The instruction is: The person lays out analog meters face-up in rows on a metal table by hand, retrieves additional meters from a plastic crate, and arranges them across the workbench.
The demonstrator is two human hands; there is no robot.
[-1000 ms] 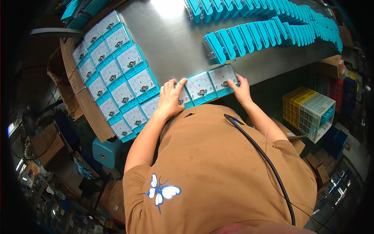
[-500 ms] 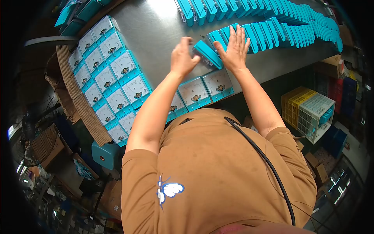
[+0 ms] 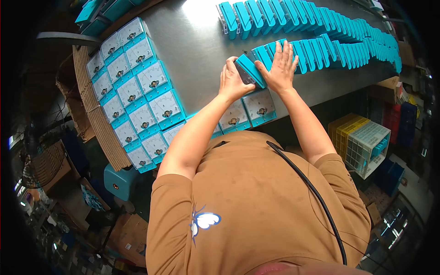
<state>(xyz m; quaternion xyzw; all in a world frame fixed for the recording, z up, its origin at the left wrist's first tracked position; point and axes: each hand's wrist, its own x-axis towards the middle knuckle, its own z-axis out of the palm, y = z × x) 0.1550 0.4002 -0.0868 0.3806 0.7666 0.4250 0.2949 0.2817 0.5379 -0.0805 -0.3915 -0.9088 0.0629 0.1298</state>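
My left hand [image 3: 233,81] grips a tilted teal panel meter [image 3: 250,71] by its clear-faced side, thumb near the lower end and fingers at the upper end. My right hand [image 3: 280,69] lies with fingers stretched out against the near row of teal meters [image 3: 311,54], its thumb beside the tilted meter. These meters stand on edge, side by side. Below my left hand, meters lie face up along the table's front edge, among them one white-dialled meter [image 3: 259,106].
Face-up meters [image 3: 140,94] form a block at the left of the metal table [image 3: 197,59]. Another row of upright meters [image 3: 266,17] runs along the back. Stacked cardboard [image 3: 98,110] borders the left side; plastic crates [image 3: 360,142] stand below at right, a teal stool [image 3: 120,181] below left.
My left hand has moved right and closed on the tilted meter, which it was apart from before. My right hand stays on the near row. The whole view has shifted slightly.
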